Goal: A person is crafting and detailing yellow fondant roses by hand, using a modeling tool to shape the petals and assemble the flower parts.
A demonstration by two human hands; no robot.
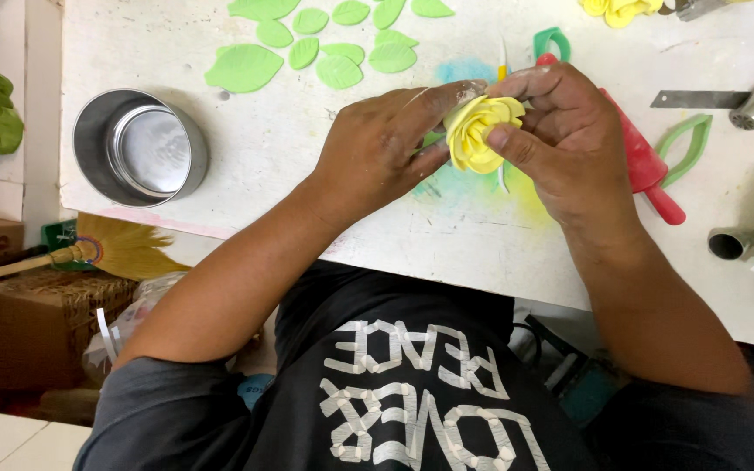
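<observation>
A brown cardboard box point(32, 327) sits low at the left, beside a straw broom point(119, 247). Above the white table point(447, 235), the left hand point(377, 148) and right hand point(560, 131) pinch 1 yellow fondant rose point(475, 131) between their fingertips. A red rolling pin point(643, 161) lies just behind, green fondant leaves point(325, 44) farther off.

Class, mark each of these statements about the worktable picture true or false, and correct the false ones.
1. Both hands hold a yellow rose. True.
2. The green leaves lie on the table's near edge. False: they lie at the far side.
3. The round metal tin stands beside the left hand. True.
4. The red rolling pin lies left of the tin. False: it lies under and beyond the right hand.
5. A broom lies below the table. True.
</observation>
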